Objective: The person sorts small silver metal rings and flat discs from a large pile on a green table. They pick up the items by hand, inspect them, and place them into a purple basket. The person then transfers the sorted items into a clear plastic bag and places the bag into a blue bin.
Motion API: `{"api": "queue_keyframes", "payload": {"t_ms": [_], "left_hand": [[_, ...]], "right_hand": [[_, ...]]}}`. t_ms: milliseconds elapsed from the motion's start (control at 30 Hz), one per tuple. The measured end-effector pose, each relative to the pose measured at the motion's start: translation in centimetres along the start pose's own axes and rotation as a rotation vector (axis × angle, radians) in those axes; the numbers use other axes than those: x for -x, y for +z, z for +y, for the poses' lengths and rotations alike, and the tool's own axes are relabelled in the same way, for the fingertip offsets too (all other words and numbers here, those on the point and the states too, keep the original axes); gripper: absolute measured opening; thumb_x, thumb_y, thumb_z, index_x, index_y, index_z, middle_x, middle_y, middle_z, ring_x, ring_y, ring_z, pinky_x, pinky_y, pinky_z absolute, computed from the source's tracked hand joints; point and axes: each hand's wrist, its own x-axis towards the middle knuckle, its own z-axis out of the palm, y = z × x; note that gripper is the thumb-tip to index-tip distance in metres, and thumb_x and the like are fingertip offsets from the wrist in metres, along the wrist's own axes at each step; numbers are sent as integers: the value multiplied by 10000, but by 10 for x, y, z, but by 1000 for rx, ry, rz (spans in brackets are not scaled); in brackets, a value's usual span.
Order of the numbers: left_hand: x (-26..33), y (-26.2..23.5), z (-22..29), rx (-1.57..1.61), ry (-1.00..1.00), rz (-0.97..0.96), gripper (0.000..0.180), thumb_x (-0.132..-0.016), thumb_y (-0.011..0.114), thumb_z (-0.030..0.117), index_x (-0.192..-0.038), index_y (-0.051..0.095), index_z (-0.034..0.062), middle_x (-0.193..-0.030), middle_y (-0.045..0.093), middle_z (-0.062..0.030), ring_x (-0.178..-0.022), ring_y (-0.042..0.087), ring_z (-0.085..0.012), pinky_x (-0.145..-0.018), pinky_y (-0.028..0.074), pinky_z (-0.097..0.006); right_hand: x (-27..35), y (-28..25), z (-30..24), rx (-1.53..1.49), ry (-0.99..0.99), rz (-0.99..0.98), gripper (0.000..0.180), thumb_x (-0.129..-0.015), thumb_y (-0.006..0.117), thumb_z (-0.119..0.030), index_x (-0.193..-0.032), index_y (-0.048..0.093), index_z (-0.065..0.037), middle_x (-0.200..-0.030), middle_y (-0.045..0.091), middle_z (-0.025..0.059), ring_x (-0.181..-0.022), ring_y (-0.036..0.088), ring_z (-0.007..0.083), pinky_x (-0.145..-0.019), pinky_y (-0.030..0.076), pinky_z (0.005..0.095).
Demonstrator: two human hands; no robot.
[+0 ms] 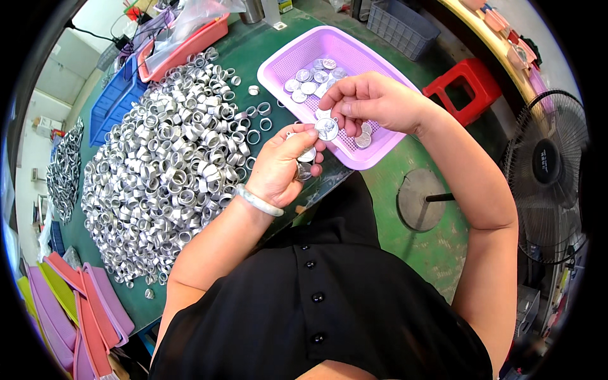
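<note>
left hand (277, 163) beside purple basket (362, 58), thumb and finger pinching silver disc (327, 130), more in curled fingers. right hand (375, 100) over basket: fingertips bunched, grip unclear. metal rings (168, 174) heaped left of basket.

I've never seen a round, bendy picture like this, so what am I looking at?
No machine here, just a person working bare-handed. The single picture comes from a fisheye camera on their head, looking down, so straight edges bend. On the green table lies a big heap of silvery metal rings. A purple basket at its edge has round silvery discs in it. The left hand holds a few similar discs, and the right hand is close beside one; whether it grips that is hard to tell.
</note>
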Motion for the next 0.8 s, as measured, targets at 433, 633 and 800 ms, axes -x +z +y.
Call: {"api": "queue_keyframes", "payload": {"t_ms": [433, 633, 800], "left_hand": [[5, 3, -2, 58, 7, -4, 142, -818, 537, 108, -927, 457, 66, -765, 529, -55, -643, 494, -144, -505, 406, -239], [3, 10, -3, 43, 18, 8, 138, -815, 517, 82, -935, 453, 64, -801, 543, -70, -654, 492, -152, -508, 404, -241], [2, 10, -3, 51, 16, -16, 155, -816, 507, 83, -955, 447, 53, -808, 559, -72, -643, 509, -143, -517, 422, -246]], "right_hand": [[7, 9, 4, -93, -60, 0, 280, -758, 522, 15, -1035, 496, 51, -762, 559, 46, -644, 541, 86, -611, 452, 211], [7, 14, 8, -127, -109, 106, 343, -733, 543, 47, -1067, 465, 40, -765, 554, 43, -651, 545, 91, -603, 451, 211], [8, 14, 10, -169, -104, 148, 340, -739, 544, 40, -1070, 468, 24, -755, 552, 37, -645, 545, 95, -591, 446, 207]]}}
